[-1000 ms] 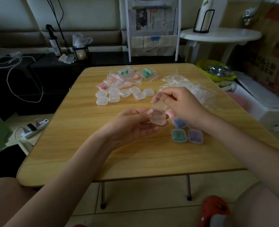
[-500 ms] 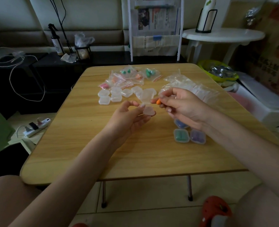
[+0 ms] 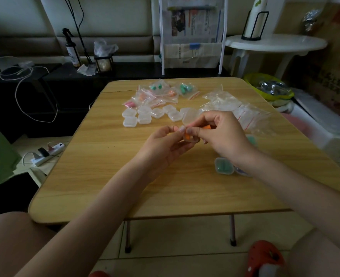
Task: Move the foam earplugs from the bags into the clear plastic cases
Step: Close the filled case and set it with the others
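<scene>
- Since prev. frame: both hands have closed in on each other above the wooden table (image 3: 109,176); an orange earplug (image 3: 187,136) now sits in the small clear case (image 3: 191,139), where before it was pinched clear of it.
- Left hand (image 3: 166,145): fingers curled, gripping the clear case from below, thumb on top.
- Right hand (image 3: 223,134): fingertips pinch at the case rim; a 2nd orange earplug (image 3: 206,127) is tucked under its fingers.
- Ref. point = the held case. Beyond it, twd. far edge: cluster of empty clear cases (image 3: 145,116), then bags w/ earplugs (image 3: 165,92) (green, orange, pink).
- Beyond and right of it: pile of empty bags (image 3: 245,112).
- Nearer and right of it: filled green case (image 3: 224,166), partly under the right wrist; another filled case beside it is mostly hidden.
</scene>
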Available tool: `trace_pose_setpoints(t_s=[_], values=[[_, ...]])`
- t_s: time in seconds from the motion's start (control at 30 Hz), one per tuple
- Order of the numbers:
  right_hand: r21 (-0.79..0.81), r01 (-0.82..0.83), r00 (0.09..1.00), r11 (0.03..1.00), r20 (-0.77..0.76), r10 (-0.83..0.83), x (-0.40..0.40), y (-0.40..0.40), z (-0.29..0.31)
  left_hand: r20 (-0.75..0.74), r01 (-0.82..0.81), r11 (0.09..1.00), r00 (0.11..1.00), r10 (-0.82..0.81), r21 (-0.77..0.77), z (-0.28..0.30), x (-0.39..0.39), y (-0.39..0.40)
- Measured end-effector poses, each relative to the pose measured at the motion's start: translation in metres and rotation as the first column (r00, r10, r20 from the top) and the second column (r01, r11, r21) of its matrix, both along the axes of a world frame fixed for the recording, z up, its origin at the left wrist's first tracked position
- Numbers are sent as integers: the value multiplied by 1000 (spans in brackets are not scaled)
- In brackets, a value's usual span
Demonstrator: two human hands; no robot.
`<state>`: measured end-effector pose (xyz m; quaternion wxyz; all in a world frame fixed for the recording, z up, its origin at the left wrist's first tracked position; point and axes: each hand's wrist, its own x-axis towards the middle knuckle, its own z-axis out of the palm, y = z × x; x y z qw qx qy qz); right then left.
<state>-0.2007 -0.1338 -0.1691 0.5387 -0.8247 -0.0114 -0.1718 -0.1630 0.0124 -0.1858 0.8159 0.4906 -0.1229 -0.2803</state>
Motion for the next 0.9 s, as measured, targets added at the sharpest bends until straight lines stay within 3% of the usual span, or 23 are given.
trace_pose_setpoints(t_s=[0.33,0.47,0.67,0.8,0.9], values=[[-82,-36,998,996,45,39,-1,-2,4,-119,12,998,993,-19,-62,1,3,-1],[116,17,997,993,69,-25,1,-7,7,-139,-43,998,990,37,-39,2,3,0],[224,-117,984,968,-108,144,4,-1,5,-86,-143,989,985,147,48,2,3,-2],[85,-160,982,983,-83,167,4,0,5,-62,-217,972,973,223,93,0,5,-4],[71,-118,992,990,-43,122,6,-2,1,-55,-231,968,970,237,102,0,6,-3]])
